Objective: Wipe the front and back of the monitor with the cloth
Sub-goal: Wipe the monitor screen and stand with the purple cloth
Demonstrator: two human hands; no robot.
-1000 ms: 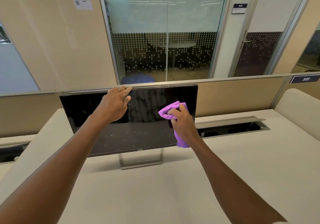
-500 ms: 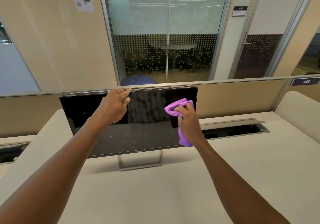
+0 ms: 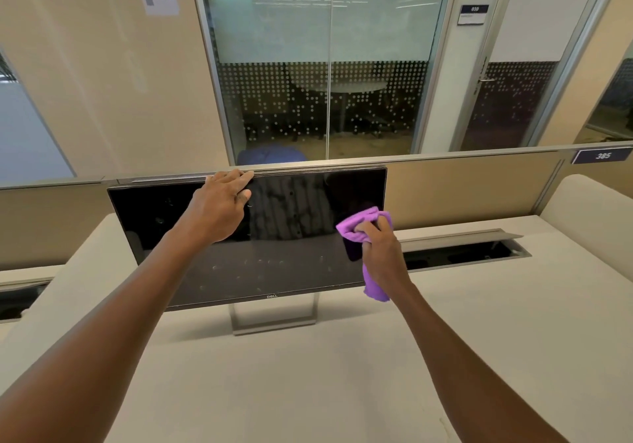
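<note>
A black flat monitor point(image 3: 294, 230) stands on a silver stand point(image 3: 274, 319) in the middle of the desk, its dark screen facing me. My left hand point(image 3: 219, 208) grips the monitor's top edge, fingers curled over it. My right hand point(image 3: 380, 247) is closed on a crumpled purple cloth point(image 3: 359, 225) and presses it against the screen's right edge. A tail of the cloth hangs below my wrist. The monitor's back is hidden.
The pale desk point(image 3: 308, 374) spreads toward me. An open cable tray point(image 3: 466, 250) lies in the desk right of the monitor. A low beige partition point(image 3: 462, 185) runs behind, with glass office walls beyond. A rounded divider point(image 3: 589, 216) rises at the right.
My right hand has slid the cloth rightward across the screen, from the middle right to the right edge. My left hand has stayed on the top edge.
</note>
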